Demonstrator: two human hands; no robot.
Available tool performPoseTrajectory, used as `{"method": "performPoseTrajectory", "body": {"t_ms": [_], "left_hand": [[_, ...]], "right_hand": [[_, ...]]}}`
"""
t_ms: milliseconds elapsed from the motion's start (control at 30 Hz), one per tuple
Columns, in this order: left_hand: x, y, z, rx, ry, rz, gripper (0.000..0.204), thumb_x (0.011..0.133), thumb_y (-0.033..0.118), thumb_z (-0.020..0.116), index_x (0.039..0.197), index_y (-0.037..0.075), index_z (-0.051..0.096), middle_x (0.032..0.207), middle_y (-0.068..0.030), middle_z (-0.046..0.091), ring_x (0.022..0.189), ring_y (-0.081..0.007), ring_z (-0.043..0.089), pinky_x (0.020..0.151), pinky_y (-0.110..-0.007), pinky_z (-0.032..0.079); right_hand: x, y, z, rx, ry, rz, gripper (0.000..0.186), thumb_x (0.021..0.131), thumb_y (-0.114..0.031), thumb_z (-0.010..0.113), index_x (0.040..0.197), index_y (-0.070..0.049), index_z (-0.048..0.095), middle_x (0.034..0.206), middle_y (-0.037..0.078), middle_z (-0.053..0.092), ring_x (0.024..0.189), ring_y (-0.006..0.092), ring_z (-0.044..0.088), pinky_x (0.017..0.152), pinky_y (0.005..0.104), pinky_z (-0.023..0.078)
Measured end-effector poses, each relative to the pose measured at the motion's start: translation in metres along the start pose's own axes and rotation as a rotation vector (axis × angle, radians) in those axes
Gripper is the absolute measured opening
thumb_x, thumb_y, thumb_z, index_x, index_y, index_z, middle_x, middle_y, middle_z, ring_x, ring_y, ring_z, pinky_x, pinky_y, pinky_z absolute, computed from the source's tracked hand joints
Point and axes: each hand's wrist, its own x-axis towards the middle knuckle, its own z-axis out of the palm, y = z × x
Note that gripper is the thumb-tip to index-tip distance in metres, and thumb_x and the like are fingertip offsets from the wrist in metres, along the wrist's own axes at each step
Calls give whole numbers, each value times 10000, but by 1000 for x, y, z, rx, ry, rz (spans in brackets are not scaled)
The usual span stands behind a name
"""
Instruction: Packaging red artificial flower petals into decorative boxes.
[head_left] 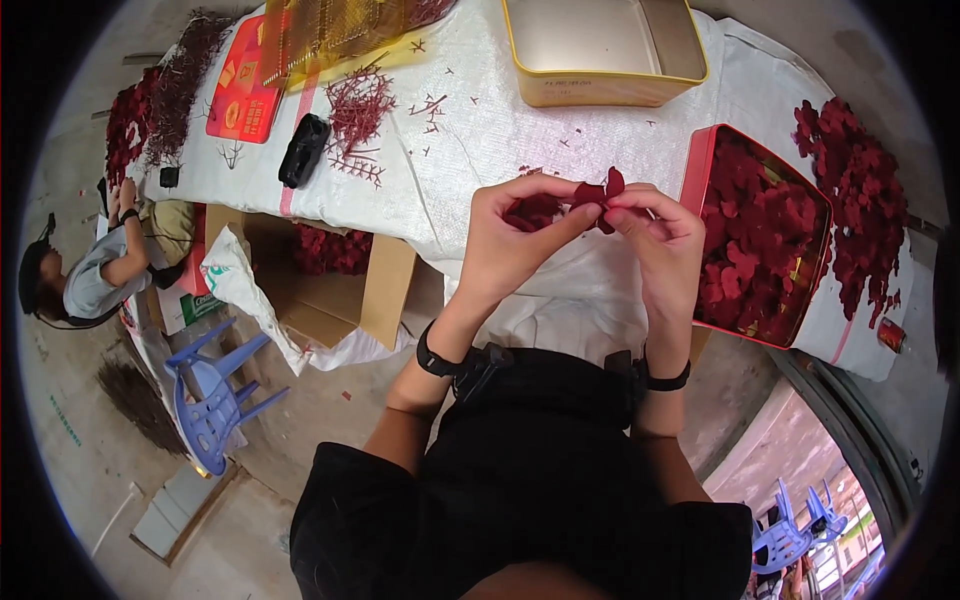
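In front of me, above the table's near edge, both my hands meet at a dark red petal-shaped piece (613, 186). My left hand (510, 240) is closed, with thumb and fingers pinching it, and more dark red petals (533, 212) lie in its palm. My right hand (662, 240) is closed too, its fingertips and thumb on the same piece. Just right of it stands a red tin (697, 190) full of dark red petals (755, 235). A loose heap of similar petals (850, 190) lies beyond the tin.
A gold tin (610, 90) stands at the back. Left are dark red twig-like pieces (360, 110), a black case (304, 150), a red lid (245, 85) and a yellow plastic tray (340, 35). Below are a cardboard box (385, 295) and a blue chair (210, 400). Another person (100, 275) works far left.
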Motion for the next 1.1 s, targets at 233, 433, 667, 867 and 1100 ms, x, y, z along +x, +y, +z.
{"method": "performPoseTrajectory", "body": {"t_ms": [233,433,667,867,1100], "left_hand": [[1,-2,3,24,-27,23,142,803,-18,669,944,-18,656,866,-46,656,761,-71,610,664,-174,472],[3,-2,4,42,-115,2,131,813,-3,661,944,-9,668,856,-53,668,737,-65,614,619,-164,467],[3,1,9,-6,-181,17,150,826,-55,616,972,-38,643,945,-86,651,842,-108,614,752,-207,491],[-1,-4,13,-39,-128,69,134,842,-68,580,962,-47,636,961,-99,647,859,-112,608,751,-212,492],[9,-14,4,-42,-152,-3,117,852,-65,545,932,-49,629,949,-104,646,881,-132,595,780,-226,473]], "right_hand": [[2,4,-5,-295,28,-222,159,761,118,637,908,64,607,885,92,589,808,149,582,724,241,491],[-2,3,-2,22,113,-117,258,760,130,634,977,43,523,869,111,588,775,154,594,713,246,500],[-6,6,-6,60,135,-236,357,749,160,624,895,-36,363,851,107,554,758,159,584,698,248,499],[-3,12,5,17,161,-428,432,728,183,623,820,-82,294,790,70,483,780,164,539,723,257,476],[4,25,-3,-102,106,-430,439,714,198,603,788,-90,281,767,65,449,766,166,498,727,255,436]]}}
